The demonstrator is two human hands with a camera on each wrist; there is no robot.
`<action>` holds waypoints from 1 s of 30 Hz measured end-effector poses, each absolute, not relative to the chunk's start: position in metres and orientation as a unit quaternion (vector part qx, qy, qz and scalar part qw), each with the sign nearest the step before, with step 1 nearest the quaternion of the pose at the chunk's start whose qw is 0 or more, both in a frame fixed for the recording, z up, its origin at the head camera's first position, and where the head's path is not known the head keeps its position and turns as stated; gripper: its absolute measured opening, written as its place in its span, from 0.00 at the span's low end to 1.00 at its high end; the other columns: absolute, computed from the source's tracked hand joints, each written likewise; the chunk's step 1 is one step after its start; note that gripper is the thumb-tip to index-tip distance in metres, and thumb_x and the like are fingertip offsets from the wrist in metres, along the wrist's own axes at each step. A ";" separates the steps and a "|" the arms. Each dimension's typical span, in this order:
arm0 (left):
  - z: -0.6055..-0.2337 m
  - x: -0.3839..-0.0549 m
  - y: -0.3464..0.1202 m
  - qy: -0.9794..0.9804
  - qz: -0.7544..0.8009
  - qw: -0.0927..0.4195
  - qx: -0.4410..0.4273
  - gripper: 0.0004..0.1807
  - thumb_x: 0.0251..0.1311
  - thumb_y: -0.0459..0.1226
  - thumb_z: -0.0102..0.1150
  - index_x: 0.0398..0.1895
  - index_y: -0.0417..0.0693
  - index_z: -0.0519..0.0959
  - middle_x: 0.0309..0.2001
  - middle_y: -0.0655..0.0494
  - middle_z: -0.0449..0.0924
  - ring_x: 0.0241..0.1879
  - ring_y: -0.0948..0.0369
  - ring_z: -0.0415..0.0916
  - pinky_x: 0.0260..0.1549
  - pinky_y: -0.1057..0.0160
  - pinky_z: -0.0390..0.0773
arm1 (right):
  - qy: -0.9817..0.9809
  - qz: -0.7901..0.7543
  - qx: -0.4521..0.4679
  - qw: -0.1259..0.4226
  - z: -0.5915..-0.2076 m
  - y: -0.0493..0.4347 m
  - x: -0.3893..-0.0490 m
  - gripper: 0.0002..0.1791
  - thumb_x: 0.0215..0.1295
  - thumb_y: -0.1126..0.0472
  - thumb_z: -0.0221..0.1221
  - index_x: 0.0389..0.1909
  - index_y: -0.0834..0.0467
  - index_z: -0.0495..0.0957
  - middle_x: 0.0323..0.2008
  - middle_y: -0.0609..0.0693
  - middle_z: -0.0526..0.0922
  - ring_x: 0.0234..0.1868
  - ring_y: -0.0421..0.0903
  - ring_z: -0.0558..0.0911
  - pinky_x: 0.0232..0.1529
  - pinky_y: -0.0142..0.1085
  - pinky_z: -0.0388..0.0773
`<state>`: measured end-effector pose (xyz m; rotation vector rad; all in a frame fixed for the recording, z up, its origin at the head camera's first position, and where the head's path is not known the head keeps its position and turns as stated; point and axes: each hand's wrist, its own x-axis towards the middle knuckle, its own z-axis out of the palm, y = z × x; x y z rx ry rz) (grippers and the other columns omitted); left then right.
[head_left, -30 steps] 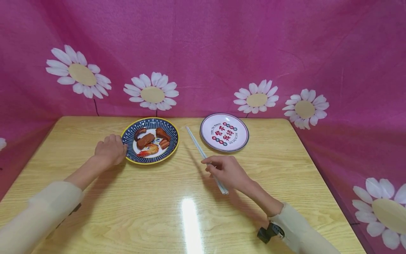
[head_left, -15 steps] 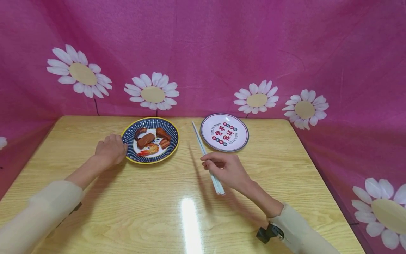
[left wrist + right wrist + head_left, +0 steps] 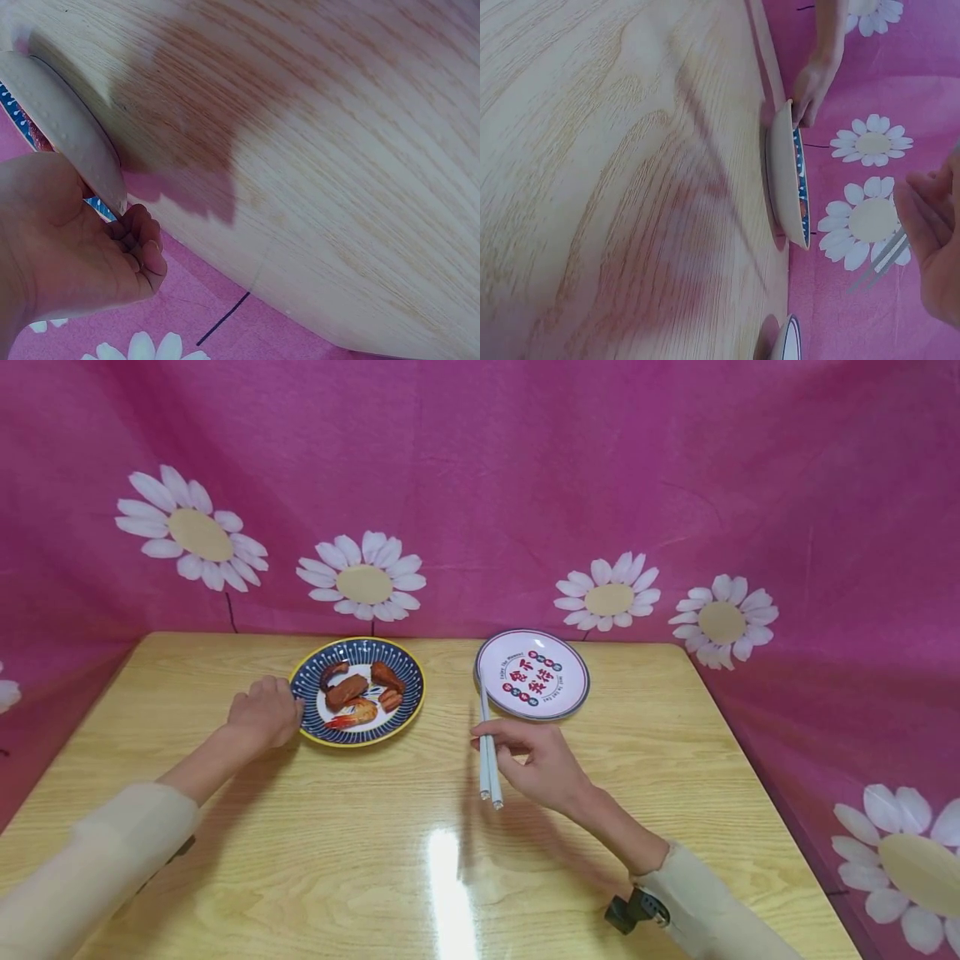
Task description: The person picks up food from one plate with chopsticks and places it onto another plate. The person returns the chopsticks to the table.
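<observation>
My left hand [image 3: 266,712] grips the left rim of a blue patterned plate [image 3: 358,652] with a yellow edge; the left wrist view shows the fingers [image 3: 146,238] curled at the rim. On the plate lie a shrimp [image 3: 352,714], a brown meat chunk [image 3: 347,692], a curled dark piece [image 3: 332,674] and other reddish-brown pieces. My right hand [image 3: 538,760] holds a pair of pale chopsticks [image 3: 487,770] above the table. Their tips point away from me, overlapping the left edge of a white plate [image 3: 573,681] in the head view. Nothing is between the tips.
Red lettering is printed on the white plate, at the back right of the wooden table [image 3: 360,843]. A pink flowered cloth [image 3: 480,485] hangs right behind the table and along its sides. A bright reflection lies on the tabletop near the front.
The chopstick tips have swung right, from between the plates to the white plate's left edge, while their rear ends shifted left. My left hand and both plates have stayed in place.
</observation>
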<state>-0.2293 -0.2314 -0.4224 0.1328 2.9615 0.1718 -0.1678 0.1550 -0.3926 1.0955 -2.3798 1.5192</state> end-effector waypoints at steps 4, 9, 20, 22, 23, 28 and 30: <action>-0.423 -0.229 -0.231 0.993 0.061 0.091 0.043 0.24 0.75 0.39 0.37 0.45 0.17 0.62 0.41 0.29 0.63 0.47 0.36 0.66 0.47 0.38 0.70 | -0.780 0.502 0.366 0.066 -0.394 0.153 -0.169 0.12 0.60 0.72 0.66 0.44 0.61 0.84 0.38 0.53 0.87 0.38 0.47 0.87 0.41 0.38 0.83; -0.424 -0.229 -0.232 0.993 0.064 0.092 0.041 0.23 0.75 0.39 0.37 0.45 0.17 0.62 0.41 0.28 0.63 0.48 0.35 0.66 0.47 0.37 0.70 | -0.773 0.464 0.407 0.144 -0.394 0.151 -0.172 0.07 0.58 0.68 0.69 0.37 0.59 0.84 0.32 0.48 0.86 0.34 0.40 0.84 0.38 0.34 0.83; -0.425 -0.230 -0.231 0.994 0.067 0.077 0.040 0.23 0.74 0.38 0.38 0.44 0.18 0.63 0.41 0.29 0.64 0.48 0.35 0.67 0.46 0.37 0.70 | -0.732 0.459 0.448 0.232 -0.392 0.146 -0.178 0.10 0.66 0.72 0.53 0.36 0.62 0.84 0.28 0.48 0.82 0.26 0.40 0.74 0.26 0.29 0.70; -0.424 -0.230 -0.231 0.994 0.067 0.076 0.040 0.23 0.74 0.38 0.37 0.44 0.18 0.63 0.41 0.28 0.65 0.48 0.35 0.67 0.46 0.37 0.70 | -0.730 0.468 0.444 0.226 -0.392 0.145 -0.179 0.11 0.69 0.71 0.52 0.36 0.62 0.84 0.27 0.48 0.82 0.27 0.41 0.74 0.26 0.30 0.69; -0.424 -0.230 -0.231 0.994 0.068 0.075 0.040 0.23 0.74 0.38 0.37 0.44 0.18 0.63 0.41 0.28 0.65 0.48 0.35 0.67 0.46 0.37 0.70 | -0.730 0.472 0.441 0.225 -0.392 0.145 -0.179 0.12 0.70 0.70 0.51 0.36 0.62 0.84 0.27 0.47 0.81 0.27 0.41 0.74 0.26 0.30 0.69; -0.424 -0.229 -0.231 0.994 0.063 0.080 0.044 0.23 0.74 0.38 0.37 0.44 0.17 0.63 0.40 0.28 0.64 0.48 0.34 0.67 0.46 0.37 0.70 | -0.732 0.495 0.406 0.233 -0.392 0.142 -0.183 0.14 0.72 0.70 0.50 0.37 0.63 0.86 0.27 0.50 0.83 0.29 0.45 0.77 0.30 0.33 0.71; -0.423 -0.229 -0.231 0.994 0.062 0.083 0.044 0.22 0.74 0.38 0.37 0.43 0.18 0.63 0.40 0.28 0.64 0.48 0.34 0.67 0.46 0.37 0.70 | -0.740 0.493 0.393 0.236 -0.391 0.140 -0.185 0.14 0.71 0.72 0.50 0.38 0.63 0.86 0.27 0.50 0.84 0.30 0.45 0.79 0.32 0.33 0.73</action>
